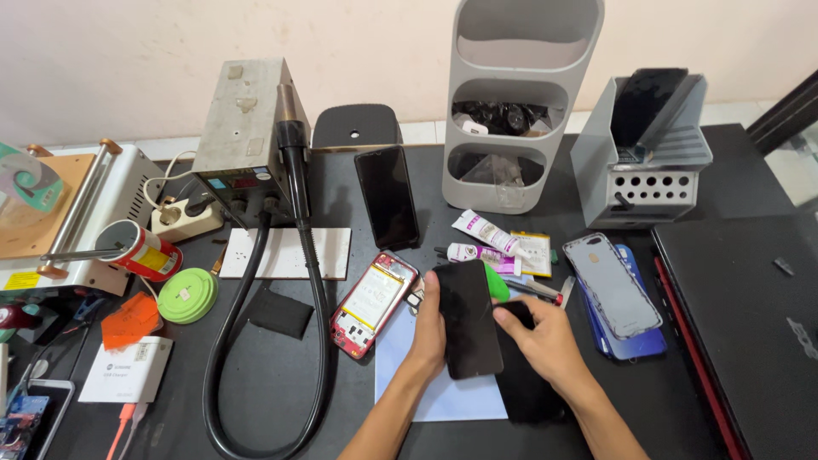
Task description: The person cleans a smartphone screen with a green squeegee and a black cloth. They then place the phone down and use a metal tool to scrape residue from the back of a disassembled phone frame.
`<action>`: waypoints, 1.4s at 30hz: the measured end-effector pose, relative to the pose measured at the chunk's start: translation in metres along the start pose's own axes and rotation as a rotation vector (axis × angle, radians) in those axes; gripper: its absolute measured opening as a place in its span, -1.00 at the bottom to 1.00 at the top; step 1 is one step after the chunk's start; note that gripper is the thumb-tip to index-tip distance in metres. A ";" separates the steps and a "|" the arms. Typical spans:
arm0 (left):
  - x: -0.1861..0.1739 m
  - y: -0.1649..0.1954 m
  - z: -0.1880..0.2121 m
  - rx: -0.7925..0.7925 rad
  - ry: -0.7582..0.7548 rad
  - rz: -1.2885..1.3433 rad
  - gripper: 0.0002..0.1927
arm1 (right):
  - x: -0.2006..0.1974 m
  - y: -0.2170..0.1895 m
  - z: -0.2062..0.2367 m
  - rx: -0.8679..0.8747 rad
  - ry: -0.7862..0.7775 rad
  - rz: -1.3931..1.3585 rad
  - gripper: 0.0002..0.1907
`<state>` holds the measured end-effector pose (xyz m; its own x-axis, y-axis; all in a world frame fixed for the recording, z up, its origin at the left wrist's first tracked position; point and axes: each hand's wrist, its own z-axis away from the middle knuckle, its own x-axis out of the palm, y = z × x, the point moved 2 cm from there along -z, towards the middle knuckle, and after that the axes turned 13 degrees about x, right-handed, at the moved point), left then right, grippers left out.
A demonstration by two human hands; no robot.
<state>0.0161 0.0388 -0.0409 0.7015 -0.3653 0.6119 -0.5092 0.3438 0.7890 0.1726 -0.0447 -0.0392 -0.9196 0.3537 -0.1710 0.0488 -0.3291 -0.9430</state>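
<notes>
Your left hand [429, 334] clasps the black phone panel's [468, 319] left edge, tilting it over the pale blue sheet [400, 358]; your right hand [545, 336] pinches its right edge. Beyond, 1 opened red phone [373, 303] lies beside glue tubes [484, 241].

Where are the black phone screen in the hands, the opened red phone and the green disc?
black phone screen [470, 319], head view, middle of glass.
opened red phone [373, 303], head view, exposed inside.
green disc [187, 296], head view, top face.
</notes>
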 end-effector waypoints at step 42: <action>-0.010 0.005 0.001 -0.144 -0.074 0.005 -0.16 | 0.001 0.001 0.002 0.109 0.043 -0.117 -0.77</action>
<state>0.0061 0.0436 -0.0428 0.6579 -0.4240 0.6224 -0.4323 0.4642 0.7731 0.1708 -0.0465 -0.0396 -0.8989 0.4314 -0.0765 -0.1018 -0.3756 -0.9212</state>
